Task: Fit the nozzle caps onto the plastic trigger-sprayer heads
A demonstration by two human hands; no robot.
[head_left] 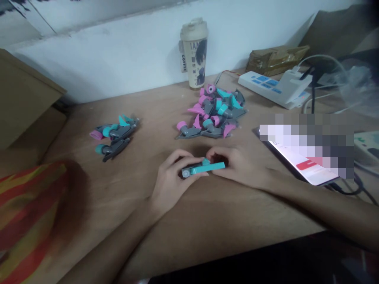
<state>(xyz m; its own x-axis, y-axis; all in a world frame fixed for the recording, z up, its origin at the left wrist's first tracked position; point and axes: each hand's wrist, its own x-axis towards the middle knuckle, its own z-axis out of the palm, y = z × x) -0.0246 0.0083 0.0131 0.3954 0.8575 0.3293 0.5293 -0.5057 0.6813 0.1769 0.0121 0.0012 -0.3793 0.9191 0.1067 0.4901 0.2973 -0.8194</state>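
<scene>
Head view: the teal-and-grey piece (pixel 204 168) is pinched at both ends, its grey round end by the fingers (pixel 180 158) of the left hand (pixel 174 177) and its teal bar end by the curled fingers of the right hand (pixel 237 165). It is held low over the table (pixel 148 114), just in front of the person; whether it rests on the wood cannot be told. Judging from the grip, a fitting step appears to be in hand, with the teal bar being pressed or lined up against the grey part. The next move is judged to call for a steady left-hand hold while the bar is pushed squarely home, and for a check that the joint is seated, since the joint itself is hidden by the right fingers.

Just beyond the piece a loose pile of pink, teal and grey parts (pixel 213 114) is heaped. Beyond the piece to the left, well apart, a small group of assembled parts (pixel 114 136) is laid. To the right of the piece a lit phone (pixel 308 167) is lying. Farther beyond, a lidded cup (pixel 194 53) is stood against the white wall (pixel 118 51), with a power strip (pixel 275 88) off to the right. Far left of the piece a cardboard box (pixel 20 98) is seen.
</scene>
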